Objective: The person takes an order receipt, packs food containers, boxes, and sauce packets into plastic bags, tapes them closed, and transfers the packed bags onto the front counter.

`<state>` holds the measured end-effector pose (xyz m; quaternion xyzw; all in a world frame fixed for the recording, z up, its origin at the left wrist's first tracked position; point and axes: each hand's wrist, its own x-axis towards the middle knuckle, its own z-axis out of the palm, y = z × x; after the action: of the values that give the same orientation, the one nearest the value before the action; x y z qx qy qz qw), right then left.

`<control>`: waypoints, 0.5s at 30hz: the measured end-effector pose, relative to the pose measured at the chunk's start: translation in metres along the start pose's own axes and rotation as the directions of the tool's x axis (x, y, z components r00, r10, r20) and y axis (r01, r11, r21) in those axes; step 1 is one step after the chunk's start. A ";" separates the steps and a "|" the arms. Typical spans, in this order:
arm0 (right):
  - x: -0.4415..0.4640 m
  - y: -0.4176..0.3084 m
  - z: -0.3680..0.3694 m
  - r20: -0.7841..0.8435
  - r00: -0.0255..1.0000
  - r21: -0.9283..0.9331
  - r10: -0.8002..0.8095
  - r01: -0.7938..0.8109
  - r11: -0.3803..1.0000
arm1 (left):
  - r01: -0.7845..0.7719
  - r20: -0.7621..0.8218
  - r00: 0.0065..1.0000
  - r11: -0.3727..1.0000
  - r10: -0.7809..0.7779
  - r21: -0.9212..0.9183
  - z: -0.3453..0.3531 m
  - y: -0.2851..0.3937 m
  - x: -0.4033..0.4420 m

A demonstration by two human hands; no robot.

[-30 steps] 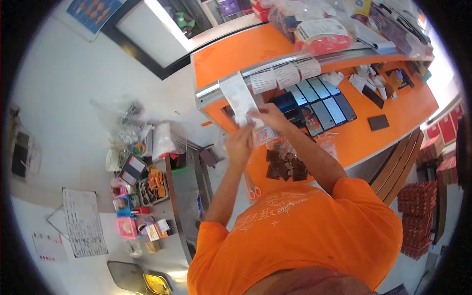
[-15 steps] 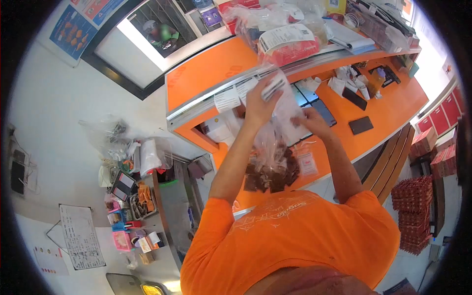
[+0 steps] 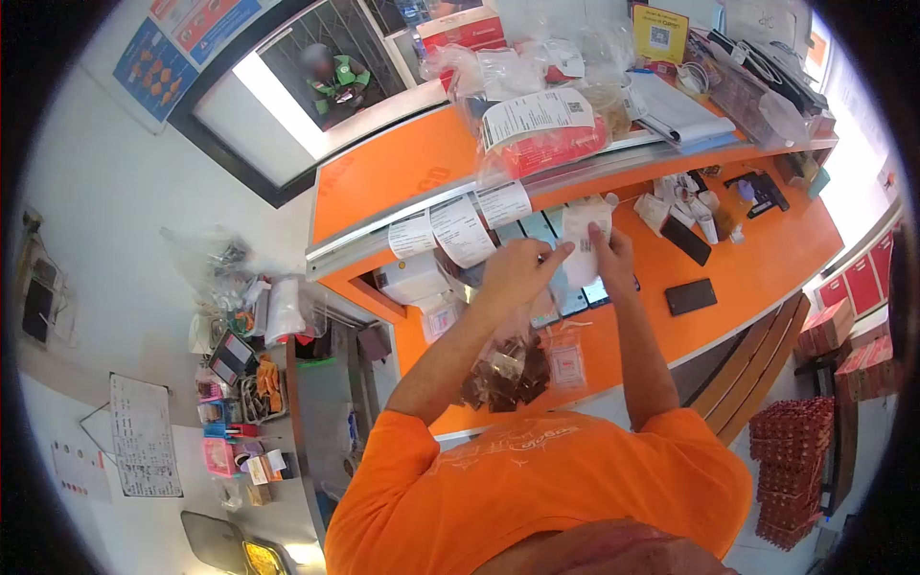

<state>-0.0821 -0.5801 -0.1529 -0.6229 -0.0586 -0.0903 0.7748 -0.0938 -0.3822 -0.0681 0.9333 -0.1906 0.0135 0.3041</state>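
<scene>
Over the orange counter (image 3: 737,251), my right hand (image 3: 611,257) holds a white printed paper slip (image 3: 581,235) between thumb and fingers. My left hand (image 3: 522,273) is just left of the slip, its thumb and forefinger pointing toward the slip's edge; whether they pinch anything is too small to tell. Phones (image 3: 572,299) with lit screens lie beneath both hands, partly hidden. Nearer my body, a pile of small dark packets (image 3: 508,376) in clear plastic sits beside a small clear packet (image 3: 567,366). Three printed slips (image 3: 462,232) hang from the shelf edge at the left.
The raised shelf holds a plastic-wrapped red parcel (image 3: 546,139) and papers (image 3: 682,110). A dark phone (image 3: 691,297) lies at the right. A person in a green jacket (image 3: 350,79) is outside the doorway. Egg trays (image 3: 792,450) are stacked at the right.
The clear plastic bag that was raised between my hands is down near the packets. My right hand has moved up and now holds a slip. My left hand has lowered, and the white item it gripped is gone.
</scene>
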 end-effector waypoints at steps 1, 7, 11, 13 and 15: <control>-0.005 -0.005 -0.005 0.053 0.998 -0.041 -0.017 0.019 0.999 | 0.090 0.088 0.993 0.973 -0.073 -0.211 0.011 -0.013 0.004; 0.010 -0.004 -0.016 0.181 0.974 -0.383 0.135 -0.057 0.922 | -0.209 -0.281 0.958 0.789 0.048 -0.578 0.010 -0.008 0.034; 0.033 0.026 -0.006 0.109 0.978 -0.280 0.178 -0.141 0.949 | -0.340 -0.561 0.811 0.915 0.166 -0.220 0.015 -0.021 0.060; 0.034 0.018 -0.001 0.115 0.966 -0.308 0.230 -0.185 0.933 | -0.179 -0.569 0.811 0.984 0.134 -0.023 0.010 -0.002 0.044; 0.034 0.018 -0.001 0.110 0.964 -0.332 0.241 -0.192 0.924 | -0.069 -0.533 0.835 0.987 0.135 0.142 0.010 0.012 0.028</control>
<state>-0.0453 -0.5794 -0.1634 -0.7472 -0.0316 0.0345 0.6629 -0.0736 -0.4064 -0.0650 0.8962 -0.1456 0.3033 0.2891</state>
